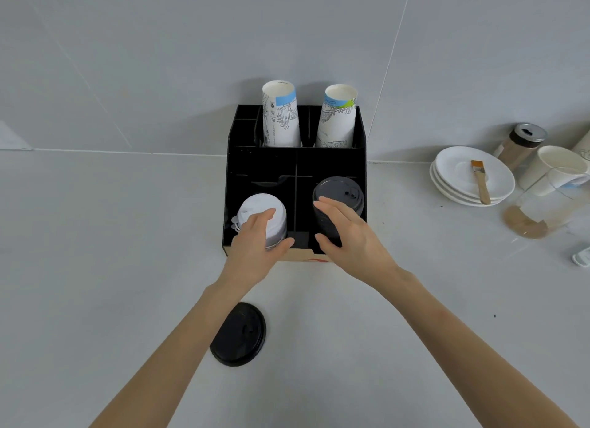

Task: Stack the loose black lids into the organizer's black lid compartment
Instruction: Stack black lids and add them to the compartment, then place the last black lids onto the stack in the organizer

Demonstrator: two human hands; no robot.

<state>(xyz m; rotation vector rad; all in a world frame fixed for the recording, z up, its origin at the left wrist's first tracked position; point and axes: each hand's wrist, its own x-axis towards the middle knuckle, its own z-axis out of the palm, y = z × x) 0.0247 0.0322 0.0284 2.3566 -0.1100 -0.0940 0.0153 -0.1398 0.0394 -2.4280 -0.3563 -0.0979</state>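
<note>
Two hands reach into the black organizer (pixel 234 140): left hand (pixel 255 239) grips the white lid stack (pixel 265 208), right hand (pixel 346 232) clasps the black lid stack (pixel 340 192); one loose black lid (pixel 239 333) lies on the counter (pixel 95 268).

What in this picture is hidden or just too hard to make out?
- Head view: the lower part of the black lid stack is hidden by the right hand and the organizer wall, so its count is unclear.
- The left hand covers part of the white lid stack.
- The loose black lid is partly under the left forearm.
- The cups at the right edge are cut off.
</note>
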